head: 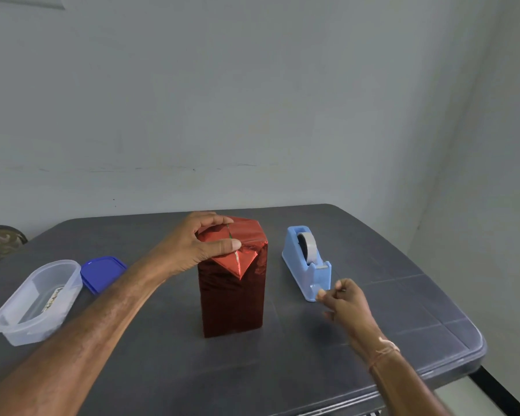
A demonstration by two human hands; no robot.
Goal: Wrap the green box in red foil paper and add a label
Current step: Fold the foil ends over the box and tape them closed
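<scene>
The box (pixel 232 295) stands upright in the middle of the table, covered in shiny red foil paper. A thin strip of green shows at the seam on its top. My left hand (pixel 199 244) rests on the top of the box, thumb and fingers pressing the folded foil flaps down. My right hand (pixel 344 301) hovers just in front of the blue tape dispenser (pixel 308 262), its thumb and forefinger pinched together; whether a piece of clear tape is between them cannot be made out.
A clear plastic tub (pixel 35 301) with a small printed item inside sits at the left, its blue lid (pixel 102 273) lying beside it. The dark grey table (pixel 403 310) ends close at the right and front. A grey wall stands behind.
</scene>
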